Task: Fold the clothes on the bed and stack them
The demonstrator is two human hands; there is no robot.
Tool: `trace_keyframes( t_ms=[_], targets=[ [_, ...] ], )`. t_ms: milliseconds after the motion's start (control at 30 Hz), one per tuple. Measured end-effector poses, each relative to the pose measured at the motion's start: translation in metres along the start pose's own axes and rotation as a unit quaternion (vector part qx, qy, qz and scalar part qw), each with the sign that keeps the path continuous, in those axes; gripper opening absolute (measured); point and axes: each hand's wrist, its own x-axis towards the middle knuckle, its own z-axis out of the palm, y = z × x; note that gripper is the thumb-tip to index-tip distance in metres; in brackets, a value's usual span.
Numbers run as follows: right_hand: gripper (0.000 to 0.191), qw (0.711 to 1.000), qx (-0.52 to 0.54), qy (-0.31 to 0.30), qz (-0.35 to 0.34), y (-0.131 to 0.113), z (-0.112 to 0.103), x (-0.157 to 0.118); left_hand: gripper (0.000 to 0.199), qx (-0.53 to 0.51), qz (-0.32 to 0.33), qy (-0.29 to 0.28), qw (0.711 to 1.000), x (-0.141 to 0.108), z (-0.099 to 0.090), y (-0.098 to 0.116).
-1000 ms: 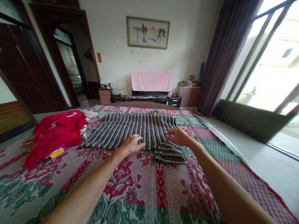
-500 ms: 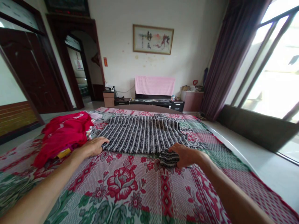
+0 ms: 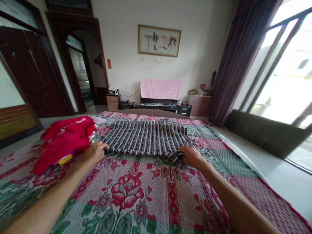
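Observation:
A black-and-white striped knit garment (image 3: pixel 143 138) lies spread over a floral bedspread (image 3: pixel 156 191). At its near left corner, my left hand (image 3: pixel 96 152) pinches the edge between thumb and fingers. My right hand (image 3: pixel 192 156) grips the near right corner, where a bunched part (image 3: pixel 176 158) of the same knit hangs below the near edge. That near edge looks slightly raised between both hands. My right fingertips are partly hidden by the cloth.
A heap of red clothes (image 3: pixel 68 138) with a yellow piece lies left of my left hand. Beyond the bed's curved footboard (image 3: pixel 156 113) stand a low black cabinet (image 3: pixel 156 106) and a screen draped with a pink cloth (image 3: pixel 161 88). A purple curtain (image 3: pixel 243 65) hangs at right.
Both hands have closed on the garment's near corners and moved slightly left and right. The near edge has lifted a little, and the bunched part at right has been gathered up smaller.

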Motion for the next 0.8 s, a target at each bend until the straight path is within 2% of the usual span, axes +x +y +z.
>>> trace_keyframes(
  t_ms=[133, 233, 333, 400, 500, 633, 700, 800],
  targets=[
    [0.025, 0.998, 0.032, -0.047, -0.018, 0.011, -0.010, 0.001, 0.039, 0.038, 0.018, -0.029, 0.999, 0.000, -0.013, -0.002],
    [0.020, 0.993, 0.072, -0.084, -0.037, 0.017, -0.018, -0.001, 0.036, 0.041, 0.003, -0.071, 0.997, 0.001, -0.025, -0.003],
    [0.018, 0.985, 0.110, -0.121, -0.049, 0.022, -0.022, -0.004, 0.029, -0.006, -0.007, -0.112, 0.994, 0.004, -0.031, -0.007],
    [0.019, 0.977, 0.144, -0.148, -0.053, 0.028, -0.023, -0.004, 0.028, -0.056, -0.023, -0.114, 0.992, 0.006, -0.031, -0.013],
    [0.027, 0.963, 0.211, -0.157, -0.053, 0.042, -0.023, 0.001, 0.038, -0.179, -0.068, -0.092, 0.977, 0.012, -0.030, -0.023],
    [0.037, 0.946, 0.317, -0.069, 0.006, 0.064, -0.020, 0.022, 0.055, -0.374, -0.154, -0.044, 0.913, 0.024, -0.026, -0.031],
    [0.038, 0.920, 0.387, -0.030, 0.044, 0.070, -0.015, 0.036, 0.061, -0.402, -0.197, 0.008, 0.894, 0.034, -0.019, -0.031],
    [0.040, 0.859, 0.500, -0.027, 0.109, 0.072, -0.004, 0.058, 0.065, -0.387, -0.232, 0.067, 0.890, 0.053, -0.003, -0.029]
  ],
)
